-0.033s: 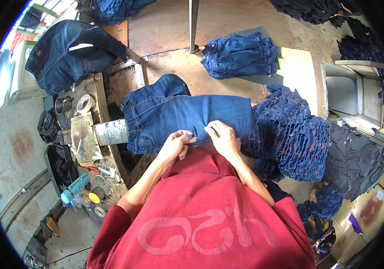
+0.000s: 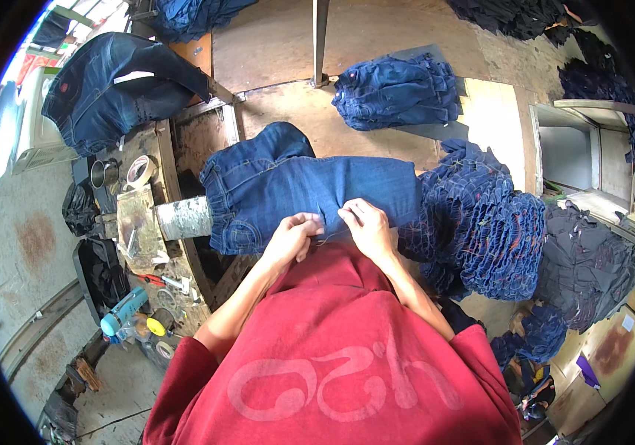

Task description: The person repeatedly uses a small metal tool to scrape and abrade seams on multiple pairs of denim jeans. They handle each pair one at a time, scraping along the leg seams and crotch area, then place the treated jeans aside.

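A pair of blue jeans point(image 2: 288, 189) with a gathered waistband is drawn over a pale, worn arm point(image 2: 184, 218) that juts from the wooden bench. My left hand point(image 2: 291, 237) is closed in a pinch at the near edge of the denim leg. Just right of it, my right hand point(image 2: 369, 228) pinches the same leg with thumb and forefinger. Between them the cloth is slightly puckered, and a thin thread seems to show under the fingertips. My fingers partly hide the spot they grip.
Stacked jeans point(image 2: 481, 222) lie directly right of the leg, with dark garments point(image 2: 588, 259) beyond. Folded jeans point(image 2: 399, 93) lie ahead; more jeans point(image 2: 121, 89) drape at far left. The bench holds a tape roll point(image 2: 141, 172), a metal cup point(image 2: 104, 174), red-handled pliers point(image 2: 153, 279) and a blue bottle point(image 2: 124, 311).
My left fingertips have shifted very slightly on the denim, and the pucker between my hands looks a little different. My right hand stays in place.
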`<state>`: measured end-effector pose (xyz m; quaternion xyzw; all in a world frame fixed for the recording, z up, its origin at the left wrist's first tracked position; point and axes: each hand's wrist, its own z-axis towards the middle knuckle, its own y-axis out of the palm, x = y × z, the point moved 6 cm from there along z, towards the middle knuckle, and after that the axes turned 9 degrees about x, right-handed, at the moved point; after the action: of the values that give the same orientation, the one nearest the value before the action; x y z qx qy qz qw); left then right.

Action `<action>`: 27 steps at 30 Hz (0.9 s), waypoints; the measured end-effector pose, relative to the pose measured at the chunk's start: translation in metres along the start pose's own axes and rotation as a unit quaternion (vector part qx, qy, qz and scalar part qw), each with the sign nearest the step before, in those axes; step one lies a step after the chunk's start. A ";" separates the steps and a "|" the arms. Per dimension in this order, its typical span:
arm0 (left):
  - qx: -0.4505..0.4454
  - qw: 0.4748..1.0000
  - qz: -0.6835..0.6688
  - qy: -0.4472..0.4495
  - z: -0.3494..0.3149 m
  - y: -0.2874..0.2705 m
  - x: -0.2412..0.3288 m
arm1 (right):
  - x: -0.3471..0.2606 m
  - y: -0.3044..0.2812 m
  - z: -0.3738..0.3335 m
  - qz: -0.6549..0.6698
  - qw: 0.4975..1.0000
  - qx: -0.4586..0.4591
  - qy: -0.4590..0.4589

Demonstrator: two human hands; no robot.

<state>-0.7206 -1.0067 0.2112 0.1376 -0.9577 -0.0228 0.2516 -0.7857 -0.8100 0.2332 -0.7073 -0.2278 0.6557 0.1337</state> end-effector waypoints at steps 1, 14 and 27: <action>0.005 0.998 0.053 0.026 0.007 0.003 0.000 | 0.000 0.000 0.000 -0.001 1.000 -0.001 -0.005; -0.006 0.999 -0.009 -0.033 -0.006 -0.004 0.007 | 0.007 0.003 -0.003 0.008 0.998 -0.024 0.052; 0.018 0.996 0.091 0.010 -0.006 0.004 0.011 | 0.000 0.002 -0.004 -0.009 1.000 -0.008 0.009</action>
<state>-0.7273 -1.0060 0.2224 0.0548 -0.9639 0.0188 0.2600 -0.7811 -0.8114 0.2328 -0.7118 -0.2386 0.6464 0.1362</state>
